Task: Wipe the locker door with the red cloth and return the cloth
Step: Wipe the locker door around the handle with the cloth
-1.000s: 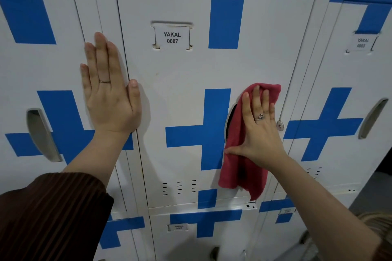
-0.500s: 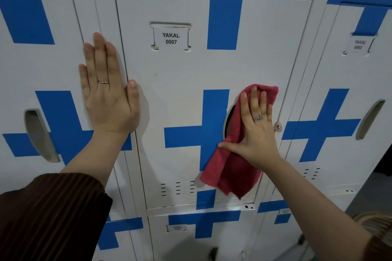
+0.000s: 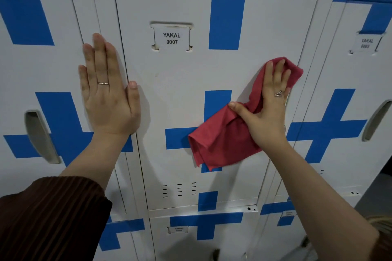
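Both hands are lying flat on metal. Your left hand (image 3: 108, 99) is pressing with fingers straight and together on the neighbouring locker (image 3: 53, 70), just left of the locker door (image 3: 180, 82), with the thumb tip reaching onto that door's edge and holding nothing. Your right hand (image 3: 267, 112) is pressing the red cloth (image 3: 218, 140) against the door's right side, fingers straight and thumb spread leftward, not curling round the fabric. The cloth is lying under your palm and fingers and showing above the fingertips near the door's right edge. Its bigger loose part is hanging down-left of the thumb over the blue cross (image 3: 178, 137). You're wiping mid-door. For a good pass, be loading the palm evenly so the bunched fold is dragging flat, and be working up toward the YAKAL 0007 label (image 3: 171, 38) and down to the vent slots (image 3: 179, 189), both well clear of the cloth now. The handle recess is probably sitting under your hand, but I can't tell from this view. Returning the cloth is not yet done.
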Tool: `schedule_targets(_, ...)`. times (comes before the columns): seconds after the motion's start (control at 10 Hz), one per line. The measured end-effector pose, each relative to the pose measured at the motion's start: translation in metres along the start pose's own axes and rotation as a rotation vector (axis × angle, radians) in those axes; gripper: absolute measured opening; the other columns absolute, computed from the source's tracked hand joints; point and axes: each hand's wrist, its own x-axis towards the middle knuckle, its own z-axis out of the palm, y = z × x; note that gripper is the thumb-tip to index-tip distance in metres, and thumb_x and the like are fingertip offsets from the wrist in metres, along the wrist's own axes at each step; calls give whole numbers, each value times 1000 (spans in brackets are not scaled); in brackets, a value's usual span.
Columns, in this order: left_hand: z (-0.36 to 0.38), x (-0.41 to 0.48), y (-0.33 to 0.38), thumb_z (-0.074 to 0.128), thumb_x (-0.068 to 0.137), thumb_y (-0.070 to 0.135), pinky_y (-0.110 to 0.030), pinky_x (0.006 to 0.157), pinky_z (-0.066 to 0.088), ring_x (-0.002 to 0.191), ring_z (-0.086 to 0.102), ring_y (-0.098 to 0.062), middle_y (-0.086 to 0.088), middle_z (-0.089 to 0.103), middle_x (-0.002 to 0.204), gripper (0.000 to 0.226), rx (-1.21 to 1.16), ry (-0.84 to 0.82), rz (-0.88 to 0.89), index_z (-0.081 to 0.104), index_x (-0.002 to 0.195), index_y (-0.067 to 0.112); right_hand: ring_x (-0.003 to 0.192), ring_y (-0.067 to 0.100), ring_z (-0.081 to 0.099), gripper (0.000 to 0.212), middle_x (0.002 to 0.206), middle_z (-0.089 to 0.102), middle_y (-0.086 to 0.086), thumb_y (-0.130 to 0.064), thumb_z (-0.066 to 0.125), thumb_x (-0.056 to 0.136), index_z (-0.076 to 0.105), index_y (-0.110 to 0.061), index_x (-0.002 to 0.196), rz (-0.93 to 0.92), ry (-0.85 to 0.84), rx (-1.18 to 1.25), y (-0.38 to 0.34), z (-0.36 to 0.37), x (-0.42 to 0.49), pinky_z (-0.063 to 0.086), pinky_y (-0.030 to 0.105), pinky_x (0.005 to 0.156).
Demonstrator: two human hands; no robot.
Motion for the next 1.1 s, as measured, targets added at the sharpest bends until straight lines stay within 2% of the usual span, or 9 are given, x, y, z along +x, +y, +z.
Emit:
schedule_targets(0.2,-1,0,0,23,92,27,-33,115,-5,140,8,-37,-26,14,151,62,1,-1,2,14,145,-4,140,24,-14,102,155,-9,4,-41,70,75,0,-19,146,61,11,77,4,-14,9,4,53,113)
schedule_targets(0.3,0,0,0,23,92,27,-33,115,-5,140,8,-37,-26,15,151,62,-1,1,2,14,145,-4,140,23,-14,104,155,-9,5,-36,72,74,-1,-20,146,52,-26,42,9,-24,11,3,54,113)
schedule_targets(0.6,1,0,0,22,93,29,-36,116,-3,140,8,-38,-28,15,150,61,-3,8,11,15,144,-5,139,25,-16,112,154,-11,6,-38,76,68,-2,-17,146,83,-26,31,3,-25,14,2,54,113)
schedule_targets(0.9,1,-1,0,20,95,30,-37,116,0,139,9,-39,-28,16,150,60,-1,26,17,15,144,-5,139,24,-18,109,154,-13,8,-36,75,71,-3,-18,145,39,-78,7,9,-30,12,2,55,112)
schedule_targets(1.1,2,0,0,20,95,30,-35,116,-3,140,10,-40,-28,16,150,61,8,27,13,16,144,-5,132,13,-24,122,151,-18,6,-40,79,61,-10,-19,143,-28,-171,-145,15,-31,4,-8,45,113)
